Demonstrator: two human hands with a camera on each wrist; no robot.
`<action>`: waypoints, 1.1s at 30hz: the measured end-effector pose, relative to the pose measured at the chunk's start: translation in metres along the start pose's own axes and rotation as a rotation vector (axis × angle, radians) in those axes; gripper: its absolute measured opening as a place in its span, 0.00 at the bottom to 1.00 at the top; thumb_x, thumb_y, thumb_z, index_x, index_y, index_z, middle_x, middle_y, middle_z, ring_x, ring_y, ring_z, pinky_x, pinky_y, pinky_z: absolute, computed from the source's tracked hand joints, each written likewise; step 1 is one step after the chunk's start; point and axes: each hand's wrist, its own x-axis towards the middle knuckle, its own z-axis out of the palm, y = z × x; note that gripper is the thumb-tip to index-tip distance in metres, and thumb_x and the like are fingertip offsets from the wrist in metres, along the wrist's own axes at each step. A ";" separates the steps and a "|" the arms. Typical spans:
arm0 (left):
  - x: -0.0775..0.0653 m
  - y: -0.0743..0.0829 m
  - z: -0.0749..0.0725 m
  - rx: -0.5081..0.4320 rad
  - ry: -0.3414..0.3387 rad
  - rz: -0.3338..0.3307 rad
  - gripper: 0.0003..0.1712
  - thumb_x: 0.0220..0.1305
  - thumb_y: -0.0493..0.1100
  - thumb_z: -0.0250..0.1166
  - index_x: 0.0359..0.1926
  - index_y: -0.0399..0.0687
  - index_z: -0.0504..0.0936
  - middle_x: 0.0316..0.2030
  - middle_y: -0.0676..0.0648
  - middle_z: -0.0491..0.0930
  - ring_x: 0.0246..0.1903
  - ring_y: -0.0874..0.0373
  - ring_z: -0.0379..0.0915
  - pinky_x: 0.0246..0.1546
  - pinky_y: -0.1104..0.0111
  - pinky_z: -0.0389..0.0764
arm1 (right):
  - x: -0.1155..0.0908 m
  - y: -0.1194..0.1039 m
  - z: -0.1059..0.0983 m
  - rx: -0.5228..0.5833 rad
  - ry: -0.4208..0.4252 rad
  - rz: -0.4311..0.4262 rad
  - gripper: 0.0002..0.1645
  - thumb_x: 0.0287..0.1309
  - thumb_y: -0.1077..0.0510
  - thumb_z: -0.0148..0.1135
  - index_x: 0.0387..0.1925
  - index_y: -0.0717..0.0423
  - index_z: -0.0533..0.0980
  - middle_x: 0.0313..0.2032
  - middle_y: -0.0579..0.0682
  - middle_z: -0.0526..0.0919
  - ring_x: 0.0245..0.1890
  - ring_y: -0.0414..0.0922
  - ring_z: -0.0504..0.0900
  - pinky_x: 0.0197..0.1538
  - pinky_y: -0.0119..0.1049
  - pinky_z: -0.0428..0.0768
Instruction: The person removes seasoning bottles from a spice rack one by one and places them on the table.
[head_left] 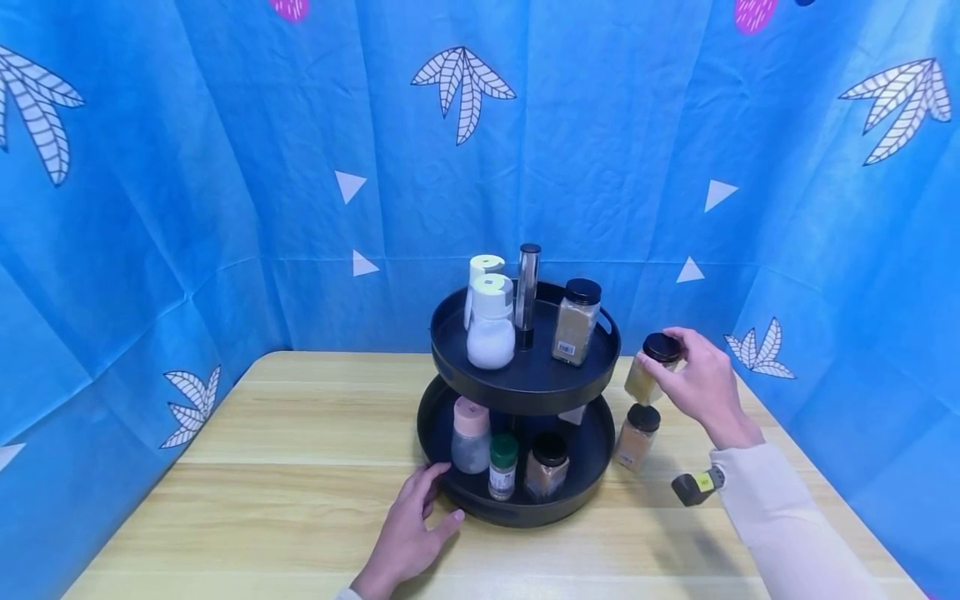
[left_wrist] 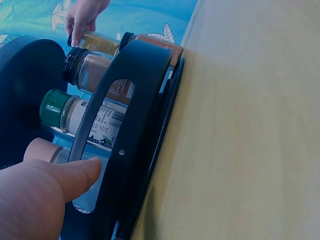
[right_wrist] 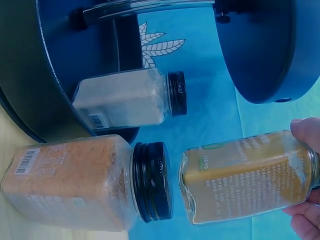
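Note:
My right hand (head_left: 703,379) pinches a square glass spice jar (head_left: 642,383) by its black lid, in the air right of the rack. Yellow-brown powder fills part of this jar, seen close in the right wrist view. Below it on the table stands another black-lidded jar (right_wrist: 70,182) with orange-tan contents. My left hand (head_left: 408,525) is at the left front of the lower tray (head_left: 517,514) of a black two-tier rack, fingertips right at the rim. In the left wrist view its thumb (left_wrist: 75,177) overlaps the tray's handle opening.
The upper tray (head_left: 525,400) carries two white bottles, one in front (head_left: 491,337), and a black-lidded jar (head_left: 576,325) around a metal post (head_left: 528,287). On the lower tray are a pink-capped bottle (head_left: 471,437), a green-capped jar (head_left: 502,471) and a brown-filled jar (head_left: 546,471). Blue curtains surround the table.

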 end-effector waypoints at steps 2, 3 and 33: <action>0.000 0.000 0.000 0.000 0.000 0.000 0.37 0.60 0.47 0.69 0.67 0.49 0.66 0.67 0.34 0.60 0.59 0.38 0.67 0.55 0.54 0.75 | -0.001 0.001 0.000 0.000 -0.002 0.003 0.29 0.49 0.54 0.74 0.49 0.68 0.75 0.35 0.63 0.81 0.33 0.55 0.76 0.33 0.46 0.72; 0.000 0.000 0.000 0.001 -0.001 0.001 0.36 0.60 0.47 0.69 0.67 0.49 0.66 0.67 0.34 0.60 0.59 0.39 0.67 0.55 0.54 0.75 | -0.001 0.002 0.000 -0.001 -0.004 0.006 0.29 0.49 0.54 0.74 0.49 0.68 0.75 0.35 0.63 0.81 0.33 0.55 0.76 0.33 0.46 0.72; -0.001 0.002 0.000 0.001 0.003 -0.010 0.37 0.59 0.46 0.69 0.67 0.49 0.66 0.67 0.34 0.59 0.59 0.38 0.67 0.56 0.54 0.74 | -0.006 0.014 -0.004 -0.020 0.033 0.010 0.29 0.47 0.56 0.74 0.47 0.69 0.75 0.33 0.63 0.80 0.31 0.55 0.76 0.31 0.45 0.70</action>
